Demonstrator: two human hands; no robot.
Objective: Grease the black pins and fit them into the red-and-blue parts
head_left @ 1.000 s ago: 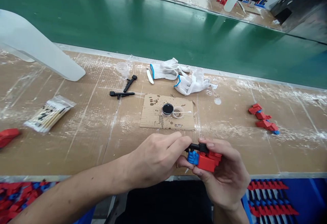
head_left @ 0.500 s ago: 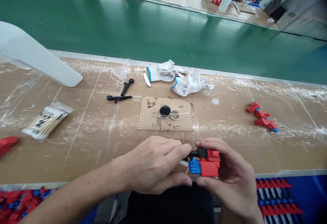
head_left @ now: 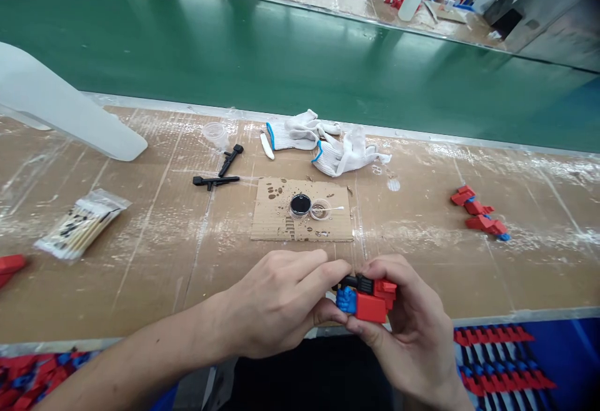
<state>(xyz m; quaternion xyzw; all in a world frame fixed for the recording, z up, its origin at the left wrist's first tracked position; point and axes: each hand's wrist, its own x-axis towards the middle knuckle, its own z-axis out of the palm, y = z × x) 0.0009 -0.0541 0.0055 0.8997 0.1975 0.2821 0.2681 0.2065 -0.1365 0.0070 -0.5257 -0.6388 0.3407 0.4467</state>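
- Fingers of the left hand (head_left: 281, 305) close round the blue fist end of one red-and-blue arm (head_left: 371, 308); those of the right hand (head_left: 412, 330) grip its red end, above the near edge of the tabletop (head_left: 225, 267).
- Fist points left, the arm's long axis roughly parallel to that edge; one black piece (head_left: 364, 283) lies along its far side.
- One cardboard sheet (head_left: 267, 227) bears two clear cups (head_left: 300, 205), one with black liquid, the other with one swab (head_left: 338, 208).
- Two black guns (head_left: 215, 182), farther left.
- Two white gloves (head_left: 349, 153), beyond.
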